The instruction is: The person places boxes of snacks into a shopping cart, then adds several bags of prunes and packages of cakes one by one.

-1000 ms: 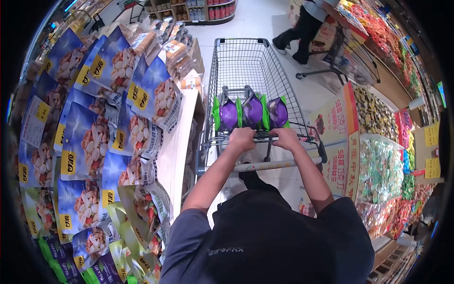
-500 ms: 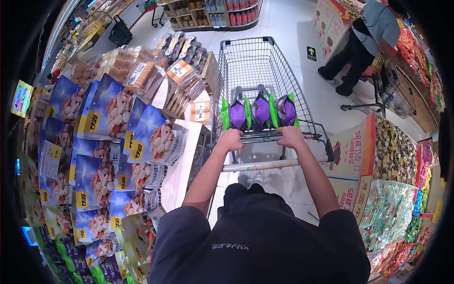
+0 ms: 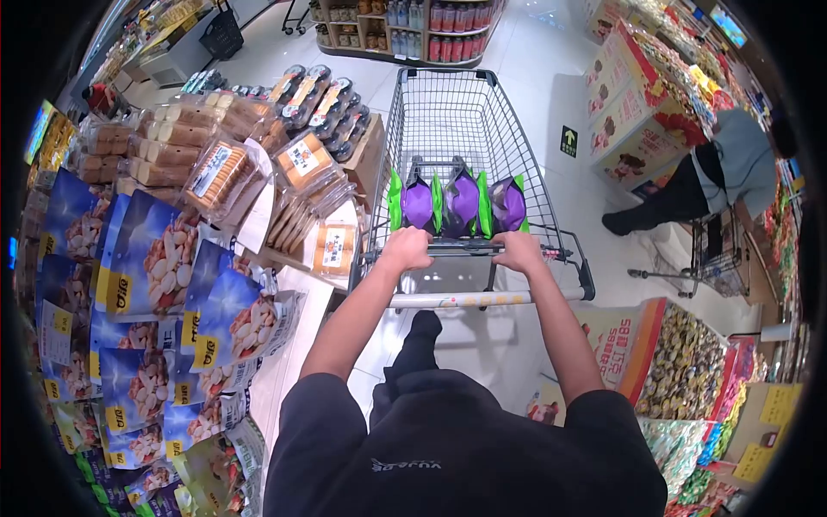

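A wire shopping cart point(image 3: 448, 112) stands in front of me in a shop aisle. My left hand point(image 3: 405, 248) and my right hand point(image 3: 520, 250) are both closed on the upper bar at the cart's near end, just above the pale handle point(image 3: 469, 299). Three purple and green snack bags point(image 3: 454, 205) stand upright in the cart's child seat, right beyond my knuckles. The main basket holds nothing that I can see.
A display of blue nut bags point(image 3: 155, 284) and packed biscuits point(image 3: 224, 172) lines the left, close to the cart. On the right stand candy bins point(image 3: 680, 353) and stacked red boxes point(image 3: 637, 103). Another person point(image 3: 706, 185) bends over a second cart point(image 3: 719, 250) at the right. Drink shelves point(image 3: 422, 26) are ahead.
The cart and I have moved forward along the aisle. The nut display slid back on the left, and the other person now lies off to the right instead of ahead.
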A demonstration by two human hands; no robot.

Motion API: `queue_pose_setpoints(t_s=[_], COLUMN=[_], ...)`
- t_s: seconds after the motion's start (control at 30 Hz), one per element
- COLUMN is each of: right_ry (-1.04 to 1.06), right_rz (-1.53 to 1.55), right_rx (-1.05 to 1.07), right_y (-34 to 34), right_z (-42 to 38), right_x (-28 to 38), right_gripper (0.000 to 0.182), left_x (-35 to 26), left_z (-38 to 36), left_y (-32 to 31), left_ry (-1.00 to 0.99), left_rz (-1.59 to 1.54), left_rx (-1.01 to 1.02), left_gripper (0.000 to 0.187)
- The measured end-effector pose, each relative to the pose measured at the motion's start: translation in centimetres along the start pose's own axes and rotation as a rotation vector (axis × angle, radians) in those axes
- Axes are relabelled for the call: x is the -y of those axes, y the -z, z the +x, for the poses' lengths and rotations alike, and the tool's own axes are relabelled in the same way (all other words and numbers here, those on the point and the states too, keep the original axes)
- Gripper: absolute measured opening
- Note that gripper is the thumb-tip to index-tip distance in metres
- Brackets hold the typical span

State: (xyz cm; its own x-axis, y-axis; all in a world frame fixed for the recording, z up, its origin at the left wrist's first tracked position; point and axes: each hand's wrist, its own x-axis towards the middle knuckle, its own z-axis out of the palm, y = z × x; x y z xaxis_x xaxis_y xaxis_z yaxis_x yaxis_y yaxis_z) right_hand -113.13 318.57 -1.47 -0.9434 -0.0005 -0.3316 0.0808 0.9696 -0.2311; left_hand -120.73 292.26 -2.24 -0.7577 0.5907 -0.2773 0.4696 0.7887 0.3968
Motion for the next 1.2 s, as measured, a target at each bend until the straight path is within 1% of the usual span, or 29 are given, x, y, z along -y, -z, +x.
queue_pose_setpoints(t_s=[0.07,0.2,0.33,0.37,0.4,0.47,0.53,0.57,0.6,0.7,0.77,0.8,0.87,0.93,0.97,1.0,1.07,1.1,1.13,1.17,1.2], right_ry=[-0.019,-0.075,-0.066,-0.001,0.001,0.074,0.108,0.118,0.108,0.153,0.203,0.209,0.151,0.18,0.207,0.213,0.084,0.033,-0.008,0.07,0.131], right_rz=[-0.016,-0.028,-0.027,-0.038,-0.029,-0.06,-0.073,-0.079,-0.084,-0.073,-0.133,-0.14,-0.209,-0.252,-0.3,-0.303,-0.315,-0.36,-0.408,-0.493,-0.704], right_rx=[0.009,0.047,0.085,0.03,0.036,0.005,0.018,0.03,0.054,0.026,0.02,0.046,0.152,0.162,0.183,0.177,0.182,0.234,0.223,0.132,0.057], right_y=[1.3,4.1,7.1,6.8,7.2,7.9,9.1,9.7,10.8,12.2,12.6,13.7,15.9,17.2,17.7,18.3,18.8,19.3,19.4,20.4,20.4], right_z=[2.6,7.1,11.0,12.4,13.4,15.8,18.1,19.3,20.2,24.4,26.8,27.5,29.1,31.2,32.1,33.1,35.0,36.1,37.6,37.8,39.0], right_x=[-1.0,-2.3,-4.5,-6.0,-7.0,-9.0,-10.9,-11.9,-12.4,-16.2,-18.6,-19.2,-20.2,-22.2,-23.2,-24.3,-25.6,-25.7,-25.8,-25.6,-26.2], right_gripper=[0.042,0.039,0.04,0.041,0.041,0.04,0.04,0.04,0.04,0.04,0.039,0.04,0.04,0.04,0.039,0.039,0.039,0.04,0.038,0.029,0.024], left_x=[0.3,0.5,-0.1,-0.2,-0.4,-0.6,-0.7,-0.7,-1.2,-2.6,-3.9,-4.6,-5.9,-7.3,-7.9,-8.5,-9.8,-10.4,-11.0,-12.0,-12.3], left_z=[3.0,8.2,13.5,14.9,16.1,18.7,21.8,23.2,24.0,27.7,30.0,30.6,32.7,34.7,36.0,37.0,38.0,38.2,38.2,37.7,37.9], left_y=[0.9,2.0,2.9,2.8,2.9,2.9,2.5,2.3,2.7,4.1,4.9,4.7,4.9,4.8,5.2,5.4,5.2,5.4,5.6,6.8,6.8], left_ry=[-0.027,-0.005,0.024,0.028,0.033,-0.001,-0.015,-0.035,-0.035,-0.047,-0.027,0.003,0.023,0.058,0.032,0.036,0.007,-0.024,-0.049,-0.07,-0.043], left_rz=[0.055,-0.013,-0.024,-0.017,-0.012,-0.02,-0.029,-0.033,-0.027,-0.061,-0.056,-0.074,-0.07,-0.111,-0.098,-0.097,-0.179,-0.175,-0.171,-0.129,-0.14], left_rx=[0.02,-0.025,-0.021,-0.028,-0.019,-0.045,-0.028,-0.044,-0.031,0.011,0.019,0.023,0.042,0.057,0.143,0.135,0.067,0.075,0.084,0.126,0.121], left_gripper=[0.032,0.028,0.026,0.026,0.026,0.027,0.028,0.031,0.031,0.033,0.033,0.032,0.035,0.037,0.046,0.046,0.064,0.07,0.077,0.083,0.083])
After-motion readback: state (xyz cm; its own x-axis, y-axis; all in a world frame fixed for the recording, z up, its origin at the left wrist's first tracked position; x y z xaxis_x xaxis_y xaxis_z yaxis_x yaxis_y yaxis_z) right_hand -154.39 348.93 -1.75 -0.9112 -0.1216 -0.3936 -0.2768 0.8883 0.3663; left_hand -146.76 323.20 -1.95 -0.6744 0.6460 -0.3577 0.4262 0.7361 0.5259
